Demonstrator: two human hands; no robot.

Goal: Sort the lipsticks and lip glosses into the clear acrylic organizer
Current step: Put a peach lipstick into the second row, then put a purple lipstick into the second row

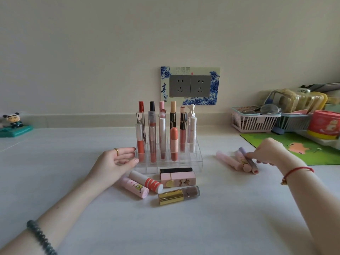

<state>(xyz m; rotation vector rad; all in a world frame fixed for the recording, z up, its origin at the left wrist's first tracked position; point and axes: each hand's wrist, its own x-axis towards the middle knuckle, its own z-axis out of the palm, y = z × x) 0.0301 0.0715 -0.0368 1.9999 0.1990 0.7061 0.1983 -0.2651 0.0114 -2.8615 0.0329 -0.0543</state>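
Note:
The clear acrylic organizer (195,159) stands mid-table with several lipsticks and glosses upright in its back rows. My left hand (117,161) rests open against its left front corner, fingers straight. In front lie a pink tube (135,188), a white tube with red stripes (147,182), a black stick (175,170), a pink square lipstick (178,180) and a gold-capped gloss (179,195). To the right lie a pale pink tube (228,160), a pink printed tube (242,161) and a purple-capped tube (245,153). My right hand (266,150) pinches the purple-capped tube with curled fingers.
A double wall socket (190,85) sits behind the organizer. At right, a green mat (276,142), a pink basket (253,120), a blue basket and a red tin (324,126) crowd the table. A panda figurine (13,120) stands far left.

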